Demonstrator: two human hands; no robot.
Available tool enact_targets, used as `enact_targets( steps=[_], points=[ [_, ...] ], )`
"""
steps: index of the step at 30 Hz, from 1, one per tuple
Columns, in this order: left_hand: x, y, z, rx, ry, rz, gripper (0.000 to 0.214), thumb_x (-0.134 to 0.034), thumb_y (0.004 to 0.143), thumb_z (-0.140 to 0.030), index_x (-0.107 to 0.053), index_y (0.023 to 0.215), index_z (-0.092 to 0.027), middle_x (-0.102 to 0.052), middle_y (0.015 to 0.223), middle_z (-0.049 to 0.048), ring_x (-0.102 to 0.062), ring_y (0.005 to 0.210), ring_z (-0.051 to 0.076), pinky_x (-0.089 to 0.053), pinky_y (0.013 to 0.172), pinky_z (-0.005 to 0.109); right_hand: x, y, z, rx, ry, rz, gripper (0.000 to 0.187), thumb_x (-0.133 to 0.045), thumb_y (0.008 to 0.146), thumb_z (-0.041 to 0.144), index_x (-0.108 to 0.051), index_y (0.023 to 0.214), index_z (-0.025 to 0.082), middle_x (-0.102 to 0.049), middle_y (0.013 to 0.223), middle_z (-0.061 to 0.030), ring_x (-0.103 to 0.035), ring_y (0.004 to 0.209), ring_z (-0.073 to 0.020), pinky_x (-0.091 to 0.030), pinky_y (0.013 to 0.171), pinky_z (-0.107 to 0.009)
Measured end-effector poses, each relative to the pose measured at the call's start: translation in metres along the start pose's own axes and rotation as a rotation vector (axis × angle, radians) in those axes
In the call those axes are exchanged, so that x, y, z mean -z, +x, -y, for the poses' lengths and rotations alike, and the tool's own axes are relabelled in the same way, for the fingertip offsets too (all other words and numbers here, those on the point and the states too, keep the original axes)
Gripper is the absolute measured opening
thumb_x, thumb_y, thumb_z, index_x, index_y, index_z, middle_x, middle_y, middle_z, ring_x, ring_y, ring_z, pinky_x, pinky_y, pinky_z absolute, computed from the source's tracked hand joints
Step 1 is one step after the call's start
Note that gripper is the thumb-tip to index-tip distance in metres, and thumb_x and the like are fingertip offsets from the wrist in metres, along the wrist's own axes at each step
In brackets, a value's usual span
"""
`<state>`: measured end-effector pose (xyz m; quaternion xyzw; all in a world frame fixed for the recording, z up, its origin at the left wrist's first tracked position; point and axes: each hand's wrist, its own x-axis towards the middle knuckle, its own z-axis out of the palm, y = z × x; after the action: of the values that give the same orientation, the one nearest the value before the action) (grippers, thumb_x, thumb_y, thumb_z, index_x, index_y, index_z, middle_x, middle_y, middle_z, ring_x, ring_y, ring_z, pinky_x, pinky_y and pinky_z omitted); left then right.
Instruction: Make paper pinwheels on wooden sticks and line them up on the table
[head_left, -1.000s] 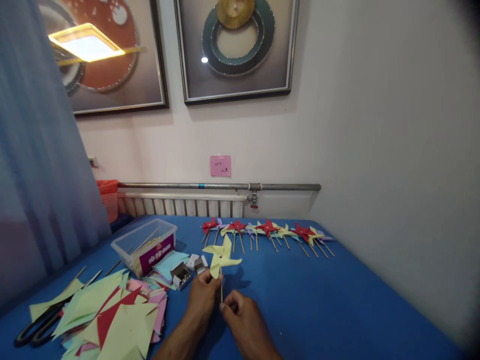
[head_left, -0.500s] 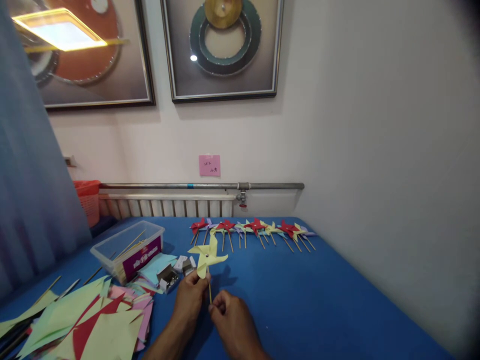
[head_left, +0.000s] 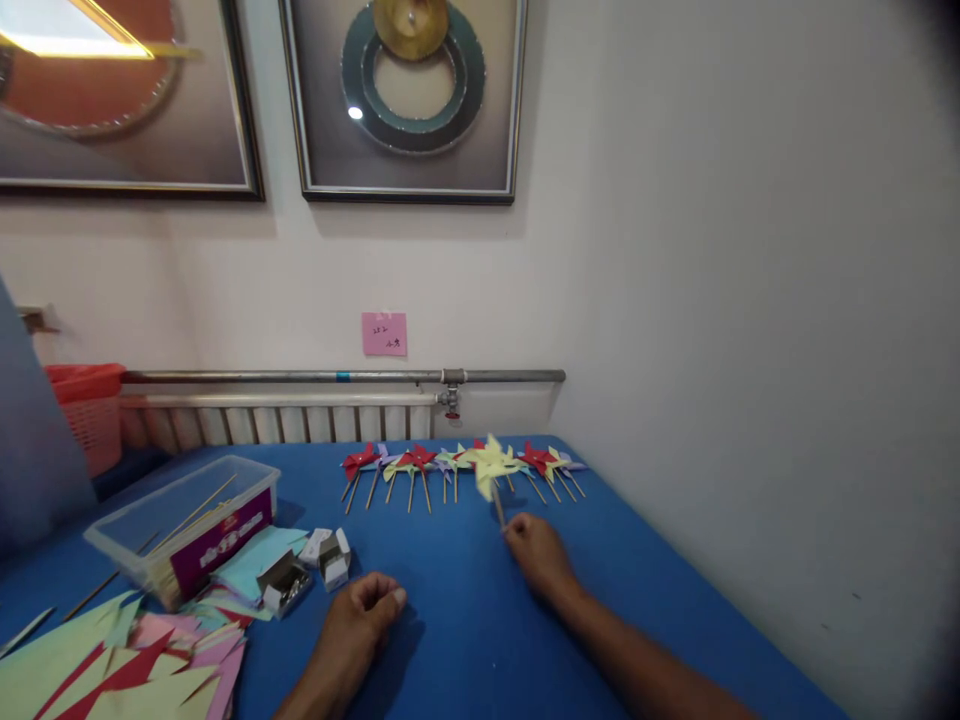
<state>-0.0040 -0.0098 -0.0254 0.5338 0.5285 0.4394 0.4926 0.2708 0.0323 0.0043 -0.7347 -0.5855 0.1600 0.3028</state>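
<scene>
A pale yellow paper pinwheel (head_left: 493, 466) on a thin wooden stick is held up by my right hand (head_left: 537, 555), which pinches the stick near its lower end. Behind it, a row of finished pinwheels in red (head_left: 418, 458), yellow and purple lies along the far side of the table, and the held one hides part of that row. My left hand (head_left: 358, 622) rests low over the blue table, its fingers curled in with nothing showing in them. Two small opened boxes are nearest to it: one with metal pins (head_left: 285, 582) and a white one (head_left: 334, 560).
Left of my hands stands a clear plastic tub (head_left: 182, 520) with wooden sticks. In front of it lies a heap of cut coloured paper (head_left: 142, 665). The blue table (head_left: 480, 640) meets the wall on the right. A pink basket (head_left: 90, 420) stands at the far left.
My left hand has let go of the yellow pinwheel. My right hand has carried it forward and right, toward the row. The view has turned slightly right.
</scene>
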Motion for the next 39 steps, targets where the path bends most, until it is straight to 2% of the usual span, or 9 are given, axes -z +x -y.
enact_targets(
  steps=[4,6,8,13,20,28,33,36,39],
  points=[
    [-0.002,0.001,0.004,-0.008,0.041,0.047,0.042,-0.072,0.064,-0.060,-0.057,0.066,-0.020,-0.042,0.051,-0.0071,-0.034,0.047,0.009,-0.026,0.049,0.024,0.063,0.050,-0.049,-0.167,-0.224,-0.092,0.033,-0.044,0.098,0.020,-0.076,0.097,0.012,-0.078,0.101,-0.0194,-0.073,0.096,-0.0292,-0.046,0.076,-0.032],
    [-0.002,0.000,0.004,-0.014,0.070,0.069,0.041,-0.070,0.065,-0.059,-0.056,0.066,-0.020,-0.041,0.053,-0.0071,-0.033,0.049,0.010,-0.027,0.050,0.024,0.083,0.063,-0.068,-0.229,-0.315,-0.099,0.033,-0.045,0.098,0.020,-0.076,0.101,0.011,-0.077,0.108,-0.0229,-0.073,0.104,-0.0334,-0.048,0.081,-0.035],
    [-0.001,-0.001,0.004,-0.021,0.109,0.090,0.040,-0.069,0.066,-0.059,-0.056,0.067,-0.020,-0.040,0.055,-0.0069,-0.033,0.051,0.010,-0.028,0.052,0.024,0.092,0.070,-0.082,-0.267,-0.381,-0.095,0.033,-0.044,0.098,0.022,-0.076,0.105,0.013,-0.076,0.115,-0.0229,-0.072,0.110,-0.0344,-0.050,0.084,-0.037],
    [0.001,-0.004,0.001,-0.002,0.199,0.164,0.039,-0.066,0.070,-0.058,-0.055,0.070,-0.021,-0.038,0.058,-0.0065,-0.034,0.055,0.011,-0.029,0.054,0.025,0.089,0.083,-0.098,-0.305,-0.475,-0.063,0.037,-0.042,0.098,0.022,-0.074,0.114,0.010,-0.074,0.123,-0.0252,-0.070,0.117,-0.0373,-0.053,0.086,-0.040],
    [0.002,-0.005,0.000,-0.021,0.275,0.239,0.039,-0.061,0.071,-0.059,-0.054,0.071,-0.021,-0.039,0.062,-0.0057,-0.035,0.059,0.012,-0.033,0.058,0.025,0.093,0.099,-0.104,-0.280,-0.506,-0.009,0.031,-0.052,0.094,0.023,-0.073,0.116,0.015,-0.075,0.124,-0.0200,-0.071,0.116,-0.0319,-0.053,0.084,-0.033],
    [0.001,-0.007,-0.007,-0.009,0.285,0.209,0.037,-0.063,0.067,-0.057,-0.055,0.069,-0.021,-0.043,0.063,-0.0039,-0.037,0.061,0.014,-0.033,0.060,0.026,0.093,0.095,-0.111,-0.233,-0.490,-0.037,0.030,-0.052,0.096,0.024,-0.073,0.113,0.012,-0.076,0.116,-0.0224,-0.072,0.113,-0.0322,-0.051,0.085,-0.034],
    [0.001,-0.006,-0.005,-0.030,0.219,0.202,0.036,-0.068,0.066,-0.055,-0.054,0.065,-0.021,-0.043,0.059,-0.0043,-0.036,0.058,0.013,-0.031,0.058,0.026,0.090,0.081,-0.111,-0.205,-0.444,-0.135,0.030,-0.054,0.098,0.028,-0.072,0.112,0.010,-0.076,0.116,-0.0215,-0.071,0.112,-0.0316,-0.049,0.086,-0.033],
    [0.000,-0.006,-0.002,-0.054,0.181,0.200,0.032,-0.069,0.068,-0.049,-0.055,0.064,-0.021,-0.043,0.057,-0.0051,-0.036,0.057,0.013,-0.030,0.057,0.025,0.088,0.060,-0.107,-0.199,-0.406,-0.244,0.037,-0.044,0.102,0.029,-0.067,0.123,0.010,-0.075,0.121,-0.0203,-0.070,0.115,-0.0292,-0.049,0.089,-0.032],
    [-0.003,-0.010,-0.003,-0.120,0.194,0.178,0.023,-0.067,0.072,-0.039,-0.058,0.065,-0.020,-0.048,0.057,-0.0040,-0.041,0.058,0.013,-0.031,0.058,0.025,0.084,0.036,-0.100,-0.156,-0.360,-0.284,0.038,-0.038,0.103,0.029,-0.064,0.125,0.013,-0.074,0.123,-0.0177,-0.071,0.113,-0.0272,-0.050,0.091,-0.032]
  ],
)
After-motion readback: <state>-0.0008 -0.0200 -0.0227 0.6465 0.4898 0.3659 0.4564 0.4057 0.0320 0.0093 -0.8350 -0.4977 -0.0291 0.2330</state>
